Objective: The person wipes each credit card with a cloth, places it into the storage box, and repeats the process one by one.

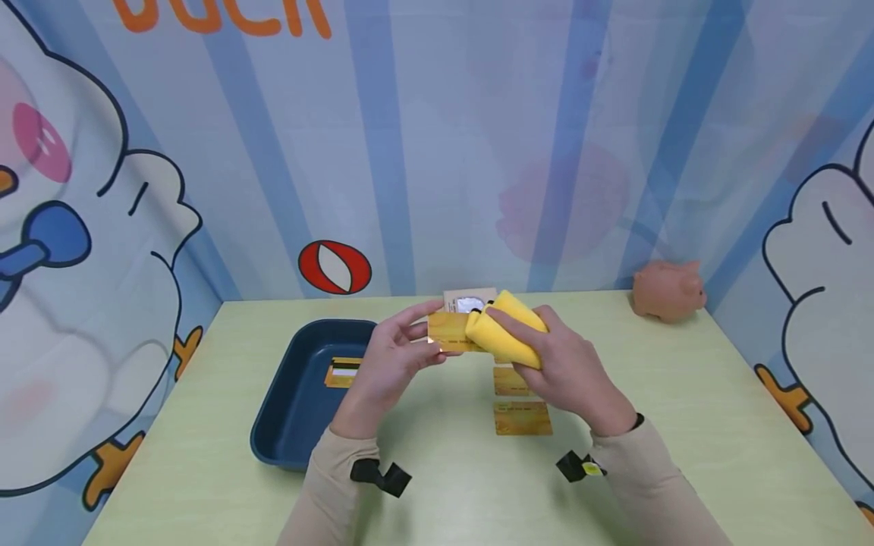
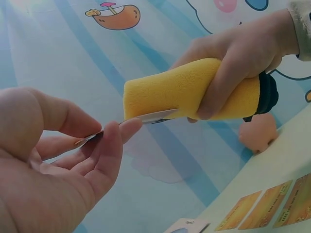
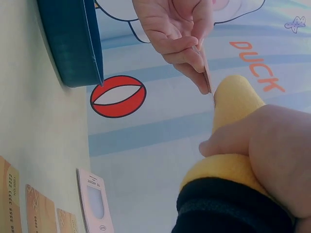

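My left hand (image 1: 389, 356) pinches a gold bank card (image 1: 447, 332) by its left end, between thumb and fingers, above the table. A folded yellow cloth (image 1: 505, 337) with dark edging is gripped in my right hand (image 1: 573, 371). The cloth lies against the card's face and covers its right part. Edge-on in the left wrist view, the card (image 2: 158, 115) runs along the underside of the cloth. Below my right hand, several gold cards (image 1: 523, 418) lie in a column on the table, the farther ones partly hidden.
A dark blue tray (image 1: 273, 409) stands at the left, holding a gold card (image 1: 341, 373) with a black stripe. Behind my hands lies a pale pink card-shaped case (image 1: 470, 296) with an oval window. A pink piggy bank (image 1: 668, 291) stands at the back right, near the striped backdrop.
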Available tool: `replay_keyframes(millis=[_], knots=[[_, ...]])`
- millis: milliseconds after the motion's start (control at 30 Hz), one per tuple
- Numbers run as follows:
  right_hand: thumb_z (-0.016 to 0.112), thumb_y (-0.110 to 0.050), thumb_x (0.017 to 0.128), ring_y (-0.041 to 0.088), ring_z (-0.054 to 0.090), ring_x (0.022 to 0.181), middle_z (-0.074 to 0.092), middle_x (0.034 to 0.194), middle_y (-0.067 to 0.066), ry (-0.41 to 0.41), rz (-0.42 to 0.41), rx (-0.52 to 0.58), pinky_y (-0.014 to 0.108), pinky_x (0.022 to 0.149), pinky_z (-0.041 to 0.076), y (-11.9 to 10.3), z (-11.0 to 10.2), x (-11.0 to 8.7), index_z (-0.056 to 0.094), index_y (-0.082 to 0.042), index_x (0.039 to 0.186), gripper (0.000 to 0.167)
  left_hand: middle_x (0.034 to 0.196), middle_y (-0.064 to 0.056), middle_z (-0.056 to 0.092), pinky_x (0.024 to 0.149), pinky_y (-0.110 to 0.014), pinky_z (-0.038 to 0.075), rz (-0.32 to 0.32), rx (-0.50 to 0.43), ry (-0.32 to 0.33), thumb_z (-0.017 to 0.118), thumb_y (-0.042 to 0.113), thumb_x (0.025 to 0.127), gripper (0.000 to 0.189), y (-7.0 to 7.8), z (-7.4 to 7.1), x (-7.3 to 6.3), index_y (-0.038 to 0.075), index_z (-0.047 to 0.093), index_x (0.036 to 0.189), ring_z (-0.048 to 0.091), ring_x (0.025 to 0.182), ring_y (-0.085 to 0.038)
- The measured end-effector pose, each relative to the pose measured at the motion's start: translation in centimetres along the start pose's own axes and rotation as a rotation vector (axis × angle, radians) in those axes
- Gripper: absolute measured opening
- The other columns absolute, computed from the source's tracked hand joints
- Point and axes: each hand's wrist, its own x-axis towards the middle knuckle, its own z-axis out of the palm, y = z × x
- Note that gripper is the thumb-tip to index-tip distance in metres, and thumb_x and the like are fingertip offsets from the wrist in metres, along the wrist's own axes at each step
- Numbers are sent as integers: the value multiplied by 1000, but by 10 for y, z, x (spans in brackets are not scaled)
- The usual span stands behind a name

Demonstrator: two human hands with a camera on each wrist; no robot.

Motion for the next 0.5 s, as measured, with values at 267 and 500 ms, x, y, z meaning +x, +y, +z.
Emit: replay_keyframes(millis=[267, 500], knots=[[72, -8, 91, 27, 58, 81, 57, 117, 19, 27, 21, -22, 40, 58, 55, 4, 0, -1, 53, -33, 155, 72, 141, -21, 64, 85, -28, 62, -13, -23, -3, 57, -7, 99, 59, -3, -3, 1, 11, 52, 155, 78, 97, -28], [72, -8, 90, 28, 58, 83, 57, 119, 20, 25, 54, -26, 40, 57, 54, 6, -2, 0, 54, -33, 154, 71, 140, -21, 65, 86, -29, 62, -14, 0, 8, 59, -8, 99, 59, -4, -3, 2, 9, 51, 155, 78, 101, -33]])
